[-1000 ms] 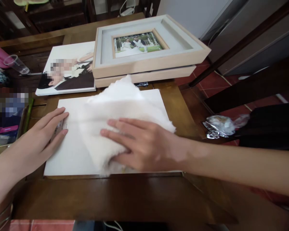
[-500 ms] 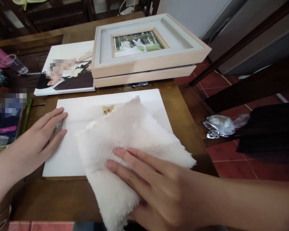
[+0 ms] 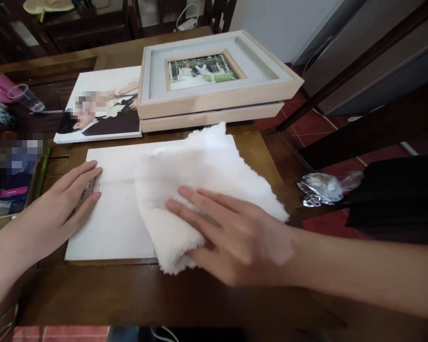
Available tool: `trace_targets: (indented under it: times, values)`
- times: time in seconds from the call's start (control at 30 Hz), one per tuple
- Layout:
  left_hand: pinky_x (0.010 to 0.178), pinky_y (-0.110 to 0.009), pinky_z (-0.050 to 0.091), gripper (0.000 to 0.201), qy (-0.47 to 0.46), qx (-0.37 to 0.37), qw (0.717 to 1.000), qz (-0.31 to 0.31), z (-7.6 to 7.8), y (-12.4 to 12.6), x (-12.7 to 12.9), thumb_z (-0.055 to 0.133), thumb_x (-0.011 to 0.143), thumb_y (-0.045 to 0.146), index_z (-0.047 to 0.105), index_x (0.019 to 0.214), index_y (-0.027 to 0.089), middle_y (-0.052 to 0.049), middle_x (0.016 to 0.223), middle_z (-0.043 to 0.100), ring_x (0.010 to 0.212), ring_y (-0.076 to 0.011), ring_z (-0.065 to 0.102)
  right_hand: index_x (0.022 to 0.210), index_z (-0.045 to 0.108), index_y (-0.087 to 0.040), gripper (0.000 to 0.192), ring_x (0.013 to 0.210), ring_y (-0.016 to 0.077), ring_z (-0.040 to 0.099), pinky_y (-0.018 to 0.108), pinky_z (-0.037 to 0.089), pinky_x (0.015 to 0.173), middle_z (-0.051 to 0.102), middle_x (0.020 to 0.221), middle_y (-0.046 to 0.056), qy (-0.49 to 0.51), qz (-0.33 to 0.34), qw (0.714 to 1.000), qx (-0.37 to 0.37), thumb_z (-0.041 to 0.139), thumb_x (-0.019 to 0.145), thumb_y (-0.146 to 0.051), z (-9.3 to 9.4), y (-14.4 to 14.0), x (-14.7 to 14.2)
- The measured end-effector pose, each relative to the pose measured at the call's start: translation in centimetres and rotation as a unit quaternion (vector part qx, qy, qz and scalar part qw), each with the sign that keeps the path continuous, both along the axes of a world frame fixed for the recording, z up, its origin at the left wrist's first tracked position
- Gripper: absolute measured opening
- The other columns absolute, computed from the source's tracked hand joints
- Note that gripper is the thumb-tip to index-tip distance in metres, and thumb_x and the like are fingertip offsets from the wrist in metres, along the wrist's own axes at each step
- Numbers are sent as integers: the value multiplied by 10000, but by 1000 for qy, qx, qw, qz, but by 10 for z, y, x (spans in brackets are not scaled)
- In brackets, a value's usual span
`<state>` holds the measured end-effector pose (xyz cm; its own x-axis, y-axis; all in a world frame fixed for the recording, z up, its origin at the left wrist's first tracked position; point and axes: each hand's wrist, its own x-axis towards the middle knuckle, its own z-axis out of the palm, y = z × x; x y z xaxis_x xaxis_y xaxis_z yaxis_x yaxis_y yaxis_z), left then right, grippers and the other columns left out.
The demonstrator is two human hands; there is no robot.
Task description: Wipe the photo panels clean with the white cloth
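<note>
A white fluffy cloth (image 3: 199, 161) lies spread over the right part of a flat white panel (image 3: 110, 213). My right hand (image 3: 221, 228) presses down on the cloth with its fingers stretched out, and one edge of the cloth is tucked under the hand. At the panel's left edge my left hand (image 3: 71, 194) lies with its fingers extended, touching the panel near some small dark print. Much of the panel's right side is hidden by the cloth.
Behind the panel, two pale wooden frames (image 3: 214, 104) are stacked, the top one with a photo. Left of them is a photo panel (image 3: 107, 123). A clear plastic cup (image 3: 26, 97) and pink mug (image 3: 2, 85) stand at the left. The table (image 3: 128, 294) is dark wood.
My right hand has pushed the cloth away from me and slightly right across the panel. The cloth now covers the metal hanger plate that showed before. My left hand stays at the panel's edge.
</note>
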<state>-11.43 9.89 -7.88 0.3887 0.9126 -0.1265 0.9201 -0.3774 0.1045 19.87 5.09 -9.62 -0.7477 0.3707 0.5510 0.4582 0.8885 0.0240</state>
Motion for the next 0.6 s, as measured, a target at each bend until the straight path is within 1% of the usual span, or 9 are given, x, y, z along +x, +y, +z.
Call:
trace_targets:
  times: [0.13, 0.2, 0.27, 0.3, 0.37, 0.43, 0.53, 0.57, 0.6]
  values:
    - [1196, -398, 275, 635, -2, 5, 1000, -6, 0, 0, 0, 272, 937, 561, 361, 1460, 213, -7, 1563, 323, 1381, -232, 416, 568, 495, -200, 280, 982, 361, 697, 452, 599, 732, 727, 1068, 184, 7, 28, 1000, -10, 562, 836, -147, 0, -10, -7]
    - [1193, -408, 278, 637, -5, 8, 1000, -10, 0, 0, 0, 267, 936, 560, 364, 1458, 207, -14, 1559, 330, 1380, -236, 417, 602, 524, -203, 226, 973, 348, 698, 416, 593, 680, 731, 1076, 167, 7, 30, 999, -14, 598, 813, -172, 1, -5, -8]
    - [1188, -425, 284, 634, -5, 6, 1000, -7, 0, 0, 1, 268, 935, 559, 363, 1457, 212, -14, 1561, 329, 1376, -245, 421, 699, 607, -204, 89, 970, 335, 689, 392, 575, 630, 723, 1116, 157, -8, 24, 999, -31, 618, 787, -206, 5, 4, -10]
    - [1187, -431, 285, 631, -4, 2, 1000, -4, 0, -1, 1, 272, 934, 558, 363, 1457, 216, -14, 1564, 325, 1377, -250, 421, 774, 650, -203, 39, 961, 328, 685, 383, 560, 609, 717, 1137, 154, -25, 22, 998, -50, 615, 779, -221, 7, 9, -11]
    - [1190, -435, 278, 625, -1, -3, 1000, -1, 0, -1, 1, 280, 934, 548, 358, 1458, 216, -21, 1570, 315, 1383, -257, 412, 933, 691, -199, 184, 923, 312, 675, 358, 518, 568, 716, 1130, 145, -66, 12, 992, -107, 592, 781, -237, 15, 19, -18]
    - [1193, -439, 274, 615, -3, -4, 1000, -11, 0, -1, -1, 279, 933, 521, 350, 1460, 211, -35, 1571, 310, 1395, -266, 393, 1032, 686, -198, 258, 859, 280, 663, 332, 466, 554, 733, 1014, 114, -91, -6, 980, -176, 566, 806, -233, 23, 29, -28]
    - [1180, -451, 297, 576, -21, 3, 999, -49, -1, 0, -4, 303, 920, 464, 342, 1448, 239, -33, 1568, 303, 1387, -281, 395, 1046, 671, -207, 253, 750, 223, 631, 311, 394, 553, 711, 818, 47, -75, -31, 965, -249, 527, 839, -210, 32, 42, -48]
    - [1168, -448, 315, 550, -28, 5, 998, -61, -1, 1, -4, 318, 915, 444, 360, 1429, 252, -31, 1545, 337, 1365, -281, 419, 1026, 670, -213, 248, 716, 207, 618, 309, 375, 546, 702, 795, 30, -61, -32, 964, -258, 516, 833, -195, 34, 47, -55]
    - [1151, -445, 337, 516, -35, 8, 997, -69, -1, 2, -5, 329, 912, 427, 392, 1395, 255, -36, 1489, 408, 1326, -279, 456, 1001, 668, -216, 246, 695, 196, 608, 308, 362, 540, 698, 798, 19, -47, -30, 964, -262, 502, 823, -179, 35, 51, -62]
